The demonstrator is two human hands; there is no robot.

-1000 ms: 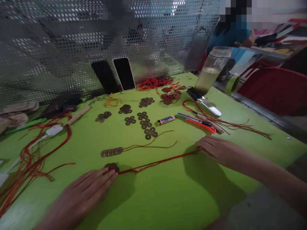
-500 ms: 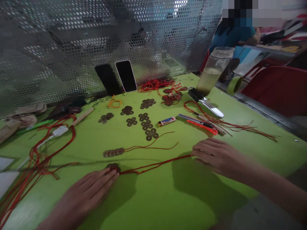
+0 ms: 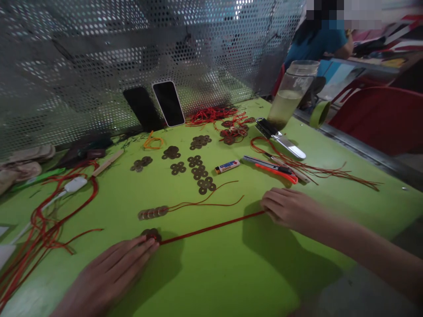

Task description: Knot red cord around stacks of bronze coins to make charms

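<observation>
My left hand [image 3: 114,268] lies flat, its fingers stretched out and their tips pressing on a small cluster of dark holed coins [image 3: 152,233]. From these coins a doubled red cord [image 3: 211,227] runs to the right in a straight, taut line. My right hand [image 3: 284,206] is closed on the cord's far end; its fingertips hide the end itself. Just beyond my left fingers lies an overlapping row of holed coins [image 3: 153,212], with two thin red cord tails [image 3: 198,203] trailing right.
Several piles of holed coins [image 3: 199,171] lie mid-table. To their right are a lighter [image 3: 227,167], a utility knife [image 3: 264,164], a hairbrush [image 3: 280,138] and a jar of liquid [image 3: 287,99]. Red cords [image 3: 49,224] spread at left. A phone [image 3: 168,103] leans against the perforated metal panel [image 3: 211,53].
The doubled cord, slack and split into two strands before, is now pulled straight with its strands together. My right hand has closed more tightly; my left stays on the coins. The view has shifted slightly.
</observation>
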